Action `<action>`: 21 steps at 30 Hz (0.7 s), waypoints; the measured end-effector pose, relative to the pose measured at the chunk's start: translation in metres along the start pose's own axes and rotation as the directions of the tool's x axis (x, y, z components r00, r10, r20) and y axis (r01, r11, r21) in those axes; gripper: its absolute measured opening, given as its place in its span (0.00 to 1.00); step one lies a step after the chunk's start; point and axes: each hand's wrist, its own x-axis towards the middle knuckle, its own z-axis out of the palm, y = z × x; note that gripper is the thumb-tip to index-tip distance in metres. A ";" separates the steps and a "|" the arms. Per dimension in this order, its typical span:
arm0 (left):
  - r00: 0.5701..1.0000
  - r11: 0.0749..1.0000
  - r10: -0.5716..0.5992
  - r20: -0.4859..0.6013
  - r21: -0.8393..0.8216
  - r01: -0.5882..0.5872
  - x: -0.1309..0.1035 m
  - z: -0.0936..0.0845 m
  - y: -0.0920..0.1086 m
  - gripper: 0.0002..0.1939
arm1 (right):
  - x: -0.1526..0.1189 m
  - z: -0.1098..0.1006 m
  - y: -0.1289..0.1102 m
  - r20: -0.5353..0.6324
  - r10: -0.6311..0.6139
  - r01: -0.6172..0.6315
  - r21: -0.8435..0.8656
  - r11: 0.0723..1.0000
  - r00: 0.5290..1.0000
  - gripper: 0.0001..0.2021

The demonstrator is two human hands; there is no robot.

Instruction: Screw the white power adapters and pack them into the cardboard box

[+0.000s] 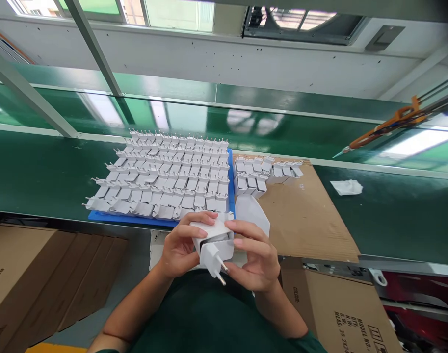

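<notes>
A white two-pin plug adapter (213, 256) is held close to my body, its round pins pointing down toward me. A dark gap runs between its upper cover and the plug face. My left hand (178, 246) grips it from the left, fingers on top and thumb below. From the right, the fingers of my right hand (257, 259) press on its side, with the thumb near the pins. Just beyond, rows of similar white adapters (172, 169) fill a blue tray (231, 179). Several more adapters (251, 176) stand on a cardboard sheet (301, 215).
A white sheet (251, 212) lies beside the tray. White crumpled paper (347, 187) rests on the green bench (400, 211). An orange-handled tool (385, 128) hangs at the right. Cardboard boxes (62, 279) stand below at left, and another box (341, 309) at right.
</notes>
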 end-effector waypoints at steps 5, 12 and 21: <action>0.997 0.993 -0.069 0.023 -0.096 0.071 0.001 0.007 -0.006 0.20 | 0.001 -0.002 0.005 0.085 0.064 -0.063 -0.010 0.998 0.994 0.33; 0.913 0.914 -0.405 0.040 0.016 0.405 -0.016 0.029 -0.024 0.28 | -0.046 -0.030 0.024 -0.129 0.369 -0.382 -0.092 0.920 0.920 0.25; 0.992 0.816 -0.090 0.084 0.577 0.025 -0.020 0.066 -0.044 0.24 | -0.085 -0.130 0.105 -0.683 0.527 -0.811 -0.166 0.562 0.505 0.27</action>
